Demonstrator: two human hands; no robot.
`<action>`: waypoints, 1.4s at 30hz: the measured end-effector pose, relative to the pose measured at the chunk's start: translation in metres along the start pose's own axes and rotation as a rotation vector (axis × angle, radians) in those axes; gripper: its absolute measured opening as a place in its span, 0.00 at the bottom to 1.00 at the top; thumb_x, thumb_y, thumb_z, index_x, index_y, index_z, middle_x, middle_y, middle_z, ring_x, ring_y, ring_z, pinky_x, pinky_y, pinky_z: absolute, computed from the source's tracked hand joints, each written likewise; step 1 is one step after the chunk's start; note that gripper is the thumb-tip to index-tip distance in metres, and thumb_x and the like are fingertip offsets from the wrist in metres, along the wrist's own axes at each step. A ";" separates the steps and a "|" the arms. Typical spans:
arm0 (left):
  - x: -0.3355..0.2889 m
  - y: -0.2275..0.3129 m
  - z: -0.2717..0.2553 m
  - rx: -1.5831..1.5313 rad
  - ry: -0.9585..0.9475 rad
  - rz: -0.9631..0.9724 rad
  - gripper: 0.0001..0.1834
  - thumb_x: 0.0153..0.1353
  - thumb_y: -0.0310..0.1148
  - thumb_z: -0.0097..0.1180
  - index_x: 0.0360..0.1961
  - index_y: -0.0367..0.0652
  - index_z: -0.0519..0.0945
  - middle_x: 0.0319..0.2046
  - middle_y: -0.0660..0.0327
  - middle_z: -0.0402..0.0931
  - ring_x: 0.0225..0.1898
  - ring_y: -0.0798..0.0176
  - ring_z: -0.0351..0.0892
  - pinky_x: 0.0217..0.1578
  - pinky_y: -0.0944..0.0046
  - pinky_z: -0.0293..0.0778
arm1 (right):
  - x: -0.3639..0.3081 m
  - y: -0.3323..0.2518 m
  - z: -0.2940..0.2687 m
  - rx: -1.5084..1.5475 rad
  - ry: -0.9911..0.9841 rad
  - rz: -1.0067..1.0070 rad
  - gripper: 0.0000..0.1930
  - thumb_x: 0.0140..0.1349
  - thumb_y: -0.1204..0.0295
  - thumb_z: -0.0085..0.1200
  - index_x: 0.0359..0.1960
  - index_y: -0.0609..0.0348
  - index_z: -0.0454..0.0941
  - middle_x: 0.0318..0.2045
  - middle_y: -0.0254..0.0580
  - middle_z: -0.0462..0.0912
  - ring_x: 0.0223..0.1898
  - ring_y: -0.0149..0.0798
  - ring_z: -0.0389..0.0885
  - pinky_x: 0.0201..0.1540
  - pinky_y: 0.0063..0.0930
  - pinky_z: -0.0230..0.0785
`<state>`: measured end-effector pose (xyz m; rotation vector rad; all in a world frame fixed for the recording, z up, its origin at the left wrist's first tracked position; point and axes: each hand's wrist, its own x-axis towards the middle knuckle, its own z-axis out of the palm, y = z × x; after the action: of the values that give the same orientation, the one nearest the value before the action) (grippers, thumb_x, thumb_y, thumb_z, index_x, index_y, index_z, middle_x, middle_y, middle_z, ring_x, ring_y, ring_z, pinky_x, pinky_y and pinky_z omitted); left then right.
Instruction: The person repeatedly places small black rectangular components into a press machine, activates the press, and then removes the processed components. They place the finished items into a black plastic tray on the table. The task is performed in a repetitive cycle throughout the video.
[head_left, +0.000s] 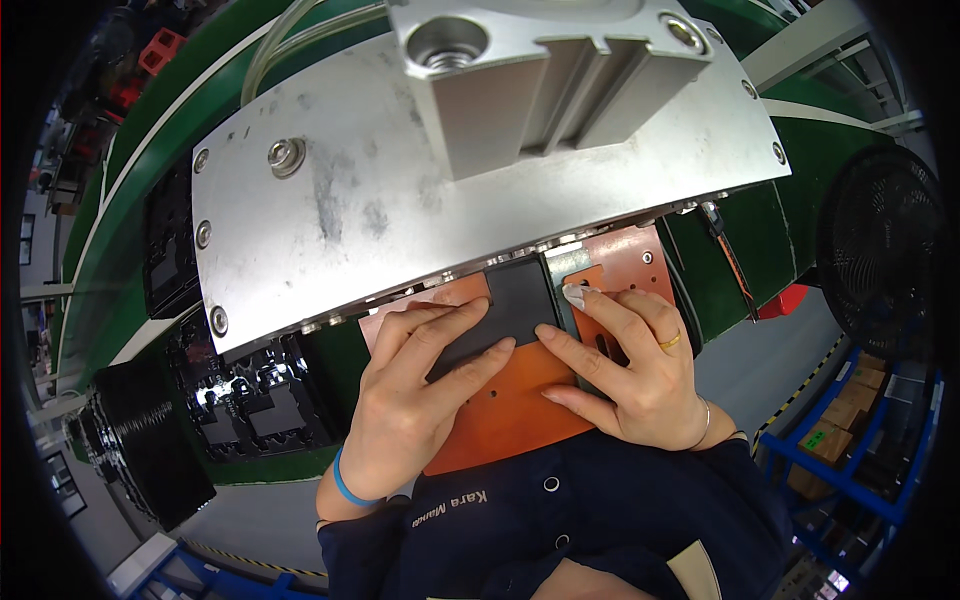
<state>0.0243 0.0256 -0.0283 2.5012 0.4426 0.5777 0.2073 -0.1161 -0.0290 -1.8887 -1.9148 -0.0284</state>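
Observation:
A flat dark grey rectangular piece [512, 300] lies on an orange plate [510, 405] in front of the metal machine. My left hand [410, 375] rests at its left side, thumb and index finger apart, with the fingertips pressed on its edge. On the other side, my right hand [635, 370] has its fingers spread over the orange plate. Its index fingertip touches near the grey piece's lower right corner. A white covering shows on one right fingertip, beside a slotted orange part [592, 312]. The far edge of the grey piece runs beneath the machine's overhang.
A large silver metal block [400, 210] with bolts overhangs the work. Black moulded trays [260, 400] lie at left, near a tall stack of black trays [145, 445]. An orange-and-black knife-like tool [733, 258] lies at right. Beyond stand a black fan [885, 250] and a blue rack with boxes [850, 410].

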 end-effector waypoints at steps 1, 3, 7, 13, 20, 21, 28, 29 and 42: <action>0.000 0.000 0.000 0.000 0.005 0.005 0.21 0.41 0.22 0.62 0.41 0.45 0.87 0.49 0.54 0.77 0.47 0.53 0.73 0.45 0.61 0.75 | 0.000 0.000 0.000 0.008 0.003 0.000 0.24 0.49 0.55 0.65 0.48 0.48 0.83 0.53 0.41 0.75 0.48 0.42 0.72 0.51 0.37 0.65; -0.001 -0.002 0.002 -0.010 0.014 0.029 0.22 0.41 0.21 0.62 0.42 0.45 0.86 0.49 0.54 0.77 0.47 0.53 0.73 0.45 0.60 0.75 | 0.000 0.000 0.000 0.022 0.011 -0.003 0.24 0.48 0.56 0.65 0.47 0.49 0.83 0.53 0.41 0.75 0.47 0.42 0.72 0.50 0.36 0.65; 0.000 -0.003 0.001 0.019 0.013 0.054 0.23 0.41 0.19 0.61 0.44 0.44 0.85 0.49 0.54 0.75 0.46 0.52 0.72 0.44 0.60 0.74 | -0.001 0.005 -0.005 0.153 0.109 0.000 0.27 0.44 0.60 0.69 0.48 0.55 0.82 0.50 0.44 0.77 0.44 0.43 0.73 0.47 0.34 0.67; -0.011 0.013 -0.010 0.130 0.034 0.139 0.27 0.40 0.19 0.63 0.47 0.46 0.83 0.49 0.53 0.75 0.45 0.52 0.72 0.43 0.60 0.74 | 0.004 0.021 -0.018 0.571 0.268 0.185 0.21 0.51 0.77 0.65 0.48 0.68 0.80 0.31 0.43 0.82 0.22 0.27 0.78 0.24 0.16 0.67; -0.017 0.028 -0.008 0.298 0.170 0.359 0.23 0.46 0.23 0.67 0.47 0.49 0.84 0.46 0.55 0.76 0.42 0.60 0.73 0.40 0.64 0.77 | 0.031 0.011 -0.022 1.190 -0.224 0.467 0.10 0.59 0.72 0.64 0.36 0.68 0.82 0.17 0.30 0.78 0.17 0.18 0.73 0.20 0.13 0.61; -0.017 0.028 -0.008 0.302 0.187 0.385 0.23 0.46 0.23 0.67 0.47 0.49 0.84 0.46 0.55 0.77 0.42 0.60 0.73 0.40 0.63 0.77 | 0.033 0.012 -0.024 1.275 -0.298 0.518 0.10 0.60 0.71 0.64 0.35 0.68 0.82 0.17 0.29 0.78 0.17 0.18 0.73 0.20 0.13 0.60; -0.023 0.009 -0.027 -1.093 -0.211 -0.381 0.31 0.68 0.39 0.49 0.65 0.28 0.63 0.50 0.46 0.78 0.51 0.54 0.79 0.53 0.58 0.73 | 0.025 0.007 -0.023 0.984 -0.072 -0.111 0.05 0.57 0.74 0.63 0.35 0.57 0.83 0.25 0.33 0.81 0.26 0.28 0.80 0.29 0.23 0.71; -0.023 0.006 -0.029 -1.231 -0.417 -0.479 0.30 0.68 0.37 0.48 0.65 0.26 0.62 0.49 0.47 0.79 0.51 0.56 0.79 0.53 0.59 0.73 | 0.024 0.004 -0.018 0.923 0.023 -0.313 0.06 0.55 0.74 0.63 0.35 0.55 0.83 0.28 0.33 0.81 0.27 0.32 0.81 0.30 0.27 0.72; -0.010 0.014 -0.014 -1.085 0.165 -0.544 0.16 0.58 0.18 0.58 0.44 0.38 0.68 0.39 0.50 0.81 0.33 0.62 0.82 0.38 0.66 0.79 | -0.091 0.187 0.005 -0.246 0.272 0.689 0.20 0.47 0.78 0.59 0.46 0.62 0.79 0.45 0.52 0.77 0.48 0.55 0.75 0.54 0.41 0.69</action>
<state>0.0113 0.0157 -0.0126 1.2417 0.6210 0.5778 0.3808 -0.1888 -0.1172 -2.4641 -1.0532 -0.2990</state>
